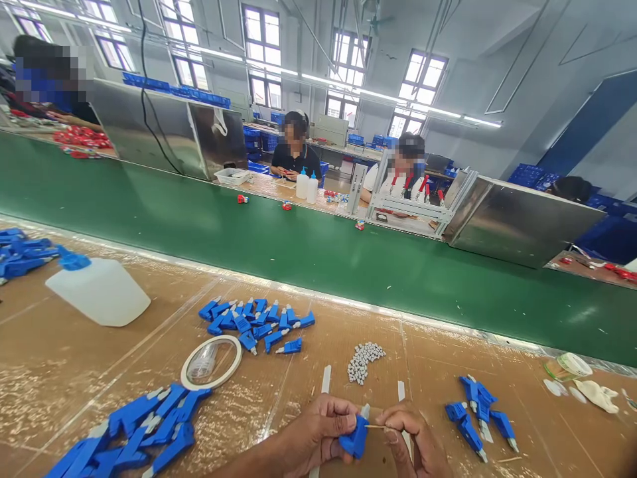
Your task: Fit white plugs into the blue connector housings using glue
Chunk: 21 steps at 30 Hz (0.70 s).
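Around my workbench

I see a translucent white plastic bottle with a blue cap (97, 289) lying on its side, a white tape ring (212, 362), a cluster of small grey pellets (365, 360), and beyond them the long green conveyor belt (318, 249).

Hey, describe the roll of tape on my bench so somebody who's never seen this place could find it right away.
On the brown workbench in front of the green conveyor belt, look between two heaps of blue plastic parts. The tape roll lies flat there, a thin white ring with a clear centre, the only round thing among them.
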### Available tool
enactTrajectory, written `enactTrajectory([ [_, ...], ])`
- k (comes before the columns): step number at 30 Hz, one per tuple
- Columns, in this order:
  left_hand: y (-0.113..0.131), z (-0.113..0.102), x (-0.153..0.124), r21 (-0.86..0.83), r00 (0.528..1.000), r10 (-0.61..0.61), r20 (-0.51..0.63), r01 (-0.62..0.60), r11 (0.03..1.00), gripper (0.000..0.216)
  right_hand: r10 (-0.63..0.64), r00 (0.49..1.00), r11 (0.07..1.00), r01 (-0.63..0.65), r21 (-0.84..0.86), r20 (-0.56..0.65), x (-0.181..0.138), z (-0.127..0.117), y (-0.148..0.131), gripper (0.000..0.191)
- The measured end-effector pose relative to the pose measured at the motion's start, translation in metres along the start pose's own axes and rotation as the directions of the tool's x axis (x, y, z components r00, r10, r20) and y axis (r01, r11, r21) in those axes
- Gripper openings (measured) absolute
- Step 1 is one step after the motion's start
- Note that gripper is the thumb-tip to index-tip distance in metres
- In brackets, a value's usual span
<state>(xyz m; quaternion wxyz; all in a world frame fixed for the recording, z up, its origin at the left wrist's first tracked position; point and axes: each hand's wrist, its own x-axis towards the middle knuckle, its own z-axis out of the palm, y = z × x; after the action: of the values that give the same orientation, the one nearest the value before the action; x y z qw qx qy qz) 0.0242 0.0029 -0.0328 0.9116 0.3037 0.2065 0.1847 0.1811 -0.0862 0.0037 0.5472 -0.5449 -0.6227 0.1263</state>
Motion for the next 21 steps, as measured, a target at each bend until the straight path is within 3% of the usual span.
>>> enactTrajectory([
  [6, 0.0025, 0.0010, -0.0024, 0.006, 1.000, -0.009, -0.009, 0.009, 1.000, 0.044, -0.046, 0.995, 0.996, 0.053, -0.078, 0.087, 0.0007, -0.0014, 0.0042, 0.022],
  [13, 0.0016, 0.0020, -0.0034, 0.016, 1.000, -0.010, -0.007, 0.010, 1.000, 0.046, 0.042, 0.999, 0.996, -0.041, -0.076, 0.008, -0.0024, 0.0013, 0.0027, 0.026],
  [18, 0.0020, 0.0018, -0.0034, 0.010, 1.000, -0.008, -0.001, 0.008, 1.000, 0.046, -0.069, 0.997, 0.993, 0.071, -0.095, 0.029, 0.0015, -0.0006, 0.0002, 0.020],
  [21, 0.0027, 0.0026, -0.0046, 0.014, 1.000, -0.013, -0.006, 0.013, 1.000, 0.048, -0.073, 0.997, 0.994, 0.075, -0.079, 0.019, 0.0030, -0.0021, 0.0013, 0.019],
])
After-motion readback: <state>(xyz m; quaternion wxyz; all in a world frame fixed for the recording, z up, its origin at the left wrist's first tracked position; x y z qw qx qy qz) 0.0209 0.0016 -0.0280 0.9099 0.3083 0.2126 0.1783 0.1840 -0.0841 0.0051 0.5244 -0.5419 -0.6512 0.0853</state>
